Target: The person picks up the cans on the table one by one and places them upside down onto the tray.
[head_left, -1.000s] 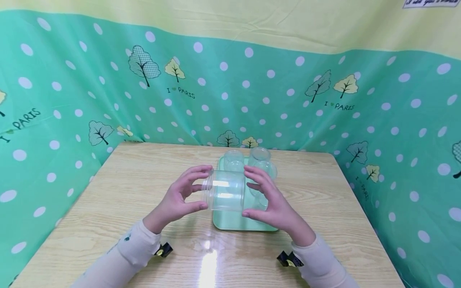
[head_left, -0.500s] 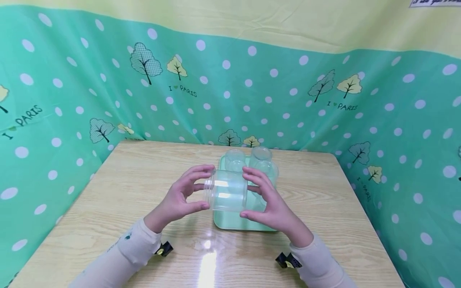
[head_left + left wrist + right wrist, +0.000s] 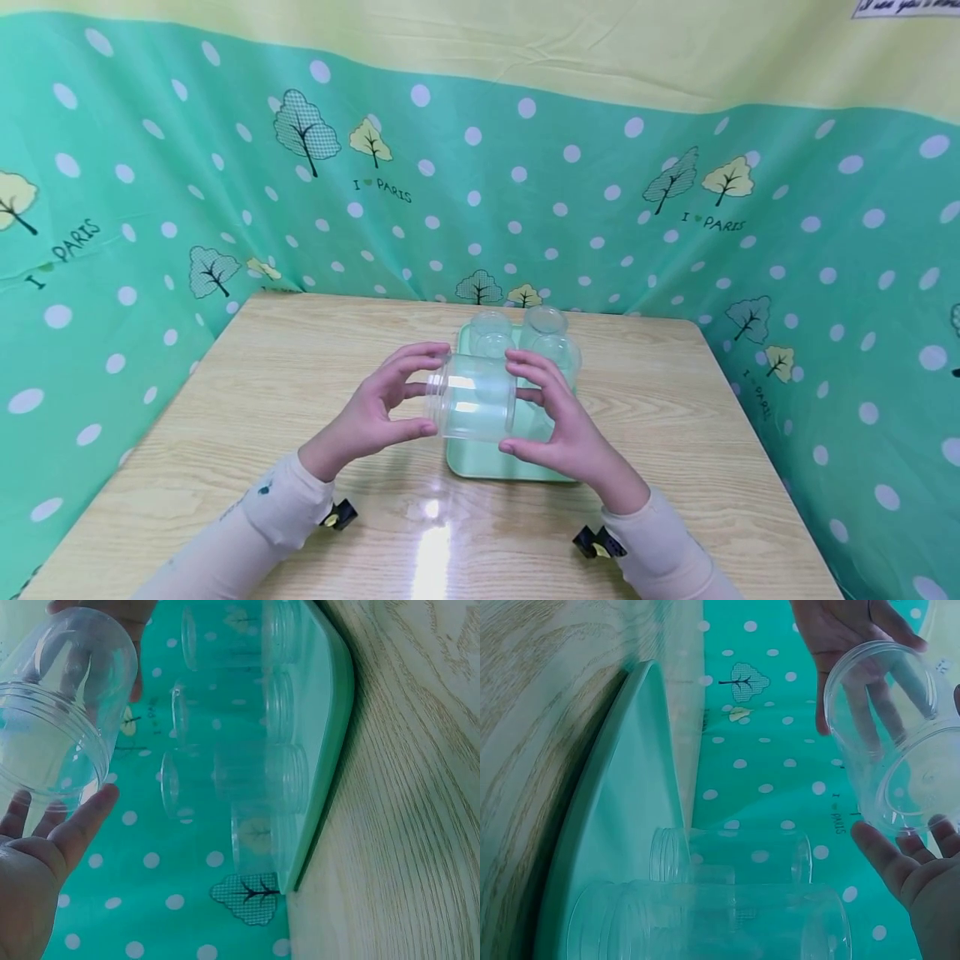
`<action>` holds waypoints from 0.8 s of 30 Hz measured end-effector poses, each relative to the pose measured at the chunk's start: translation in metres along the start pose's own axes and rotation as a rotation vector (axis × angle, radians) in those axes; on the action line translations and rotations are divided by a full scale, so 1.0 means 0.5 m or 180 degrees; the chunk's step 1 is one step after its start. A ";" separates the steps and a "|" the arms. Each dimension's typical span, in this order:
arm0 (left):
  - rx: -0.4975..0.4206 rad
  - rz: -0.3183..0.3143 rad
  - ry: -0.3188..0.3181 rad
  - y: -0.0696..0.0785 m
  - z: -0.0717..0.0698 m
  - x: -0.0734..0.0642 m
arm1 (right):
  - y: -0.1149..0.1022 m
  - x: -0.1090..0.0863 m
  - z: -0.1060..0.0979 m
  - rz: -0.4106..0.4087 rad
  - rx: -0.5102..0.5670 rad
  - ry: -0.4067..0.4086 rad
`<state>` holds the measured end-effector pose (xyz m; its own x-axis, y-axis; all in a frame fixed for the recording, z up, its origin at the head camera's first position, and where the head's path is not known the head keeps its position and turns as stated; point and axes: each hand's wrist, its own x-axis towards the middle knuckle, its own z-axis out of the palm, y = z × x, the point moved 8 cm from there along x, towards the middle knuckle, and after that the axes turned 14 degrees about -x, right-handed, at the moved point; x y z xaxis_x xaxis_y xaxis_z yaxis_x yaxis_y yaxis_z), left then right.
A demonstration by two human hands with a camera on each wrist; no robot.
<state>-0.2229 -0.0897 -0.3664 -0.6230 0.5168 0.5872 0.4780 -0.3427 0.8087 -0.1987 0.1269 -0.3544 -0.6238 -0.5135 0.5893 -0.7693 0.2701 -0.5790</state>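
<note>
A clear plastic jar (image 3: pixel 476 398) lies sideways in the air between both hands, its threaded mouth to the left and its base to the right. My left hand (image 3: pixel 386 408) grips the mouth end, thumb below and fingers above. At the base end, my right hand (image 3: pixel 562 417) holds it the same way. The left wrist view shows the ridged neck of the jar (image 3: pixel 60 712) near the left fingers (image 3: pixel 86 821). Through the wall of the jar (image 3: pixel 892 735), in the right wrist view, the left fingers show.
Behind and below the held jar, a pale green tray (image 3: pixel 510 468) rests on the wooden table (image 3: pixel 337 333). Several clear jars (image 3: pixel 543 323) stand on it, mouth down. A green polka-dot cloth (image 3: pixel 465 208) hangs around the table's back and sides.
The jar and both hands stay nearly still over the tray. The right hand has shifted very slightly left, and the head view has moved a little.
</note>
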 end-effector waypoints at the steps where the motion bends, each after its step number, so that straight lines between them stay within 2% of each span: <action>1: 0.0002 -0.0011 -0.0012 0.000 0.000 0.001 | -0.004 0.002 -0.002 0.0003 -0.0003 0.0003; 5: 0.0014 -0.0032 -0.0053 -0.001 0.001 0.003 | -0.009 0.005 -0.005 -0.0004 -0.0033 0.0009; 13: 0.0056 -0.0075 -0.0159 0.000 0.000 0.005 | 0.015 0.000 -0.002 -0.0090 -0.0072 -0.0031; 24: 0.0171 -0.0148 -0.0206 0.004 -0.005 0.003 | 0.010 0.006 -0.003 -0.0125 -0.0119 -0.0058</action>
<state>-0.2244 -0.0915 -0.3640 -0.6048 0.5813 0.5443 0.4831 -0.2756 0.8311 -0.2045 0.1279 -0.3546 -0.5906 -0.5389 0.6006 -0.7980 0.2796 -0.5339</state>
